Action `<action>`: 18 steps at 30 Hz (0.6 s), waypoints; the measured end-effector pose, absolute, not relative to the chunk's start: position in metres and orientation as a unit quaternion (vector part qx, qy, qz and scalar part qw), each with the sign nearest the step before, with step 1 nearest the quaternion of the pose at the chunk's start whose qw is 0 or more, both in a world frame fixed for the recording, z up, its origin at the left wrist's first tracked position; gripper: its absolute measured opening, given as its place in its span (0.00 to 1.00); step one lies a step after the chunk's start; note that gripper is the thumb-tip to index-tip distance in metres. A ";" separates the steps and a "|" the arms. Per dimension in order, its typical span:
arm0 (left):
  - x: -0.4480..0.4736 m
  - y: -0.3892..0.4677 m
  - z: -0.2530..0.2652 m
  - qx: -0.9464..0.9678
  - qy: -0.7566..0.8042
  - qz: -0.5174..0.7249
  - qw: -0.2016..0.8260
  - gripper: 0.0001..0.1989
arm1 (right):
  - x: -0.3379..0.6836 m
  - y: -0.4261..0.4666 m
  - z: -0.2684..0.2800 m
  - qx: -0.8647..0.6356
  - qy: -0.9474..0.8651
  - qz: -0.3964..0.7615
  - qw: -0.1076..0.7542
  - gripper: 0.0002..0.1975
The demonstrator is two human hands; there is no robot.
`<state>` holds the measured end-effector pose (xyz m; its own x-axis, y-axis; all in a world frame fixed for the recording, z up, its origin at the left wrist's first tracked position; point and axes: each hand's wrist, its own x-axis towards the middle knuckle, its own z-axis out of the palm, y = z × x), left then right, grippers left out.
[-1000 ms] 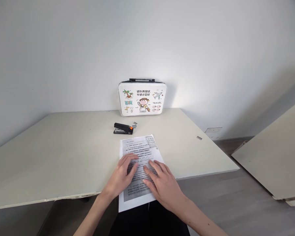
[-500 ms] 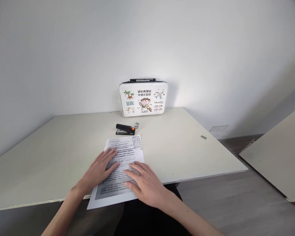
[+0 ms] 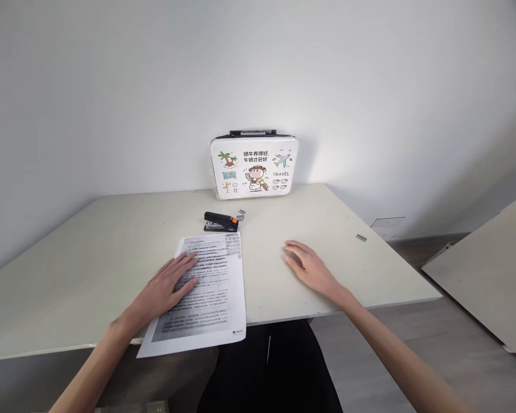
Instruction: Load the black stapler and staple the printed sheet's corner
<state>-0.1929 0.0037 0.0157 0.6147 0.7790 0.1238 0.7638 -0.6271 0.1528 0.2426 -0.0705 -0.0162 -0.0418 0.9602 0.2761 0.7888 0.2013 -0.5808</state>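
Observation:
My left hand (image 3: pixel 165 289) lies flat on the left side of a printed sheet of paper (image 3: pixel 212 292), its fingers stretched over the text. The sheet's lower edge hangs past the front of the table; whether more sheets lie under it I cannot tell. To the right of the paper, apart from it, my right hand (image 3: pixel 310 268) is over the tabletop with bent fingers and a gap between thumb and index finger, holding nothing. Just beyond the paper's top edge sits a black stapler (image 3: pixel 221 222) with an orange part. Small strips of staples (image 3: pixel 240 215) lie beside it.
A white carrying case (image 3: pixel 255 166) with cartoon prints and a black handle leans upright against the wall at the table's (image 3: pixel 90 252) back. Another staple strip (image 3: pixel 361 238) lies near the right edge. A pale panel (image 3: pixel 485 275) stands beyond at the right.
My right hand has left the paper and moved right, over the tabletop. The paper, with my left hand still on it, has shifted slightly left in view.

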 end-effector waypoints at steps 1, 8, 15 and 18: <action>-0.195 0.005 0.016 0.898 0.429 0.086 0.042 0.33 | 0.245 -0.069 -0.018 -0.620 -0.707 0.130 0.315 0.23; -0.203 0.010 0.018 0.898 0.433 0.070 0.045 0.34 | 0.243 -0.072 -0.020 -0.610 -0.724 0.094 0.308 0.23; -0.199 0.005 0.028 0.897 0.430 0.099 0.020 0.34 | 0.243 -0.070 -0.022 -0.608 -0.721 0.086 0.322 0.22; -0.191 0.008 0.035 0.895 0.427 0.127 -0.002 0.35 | 0.243 -0.069 -0.023 -0.606 -0.722 0.086 0.322 0.22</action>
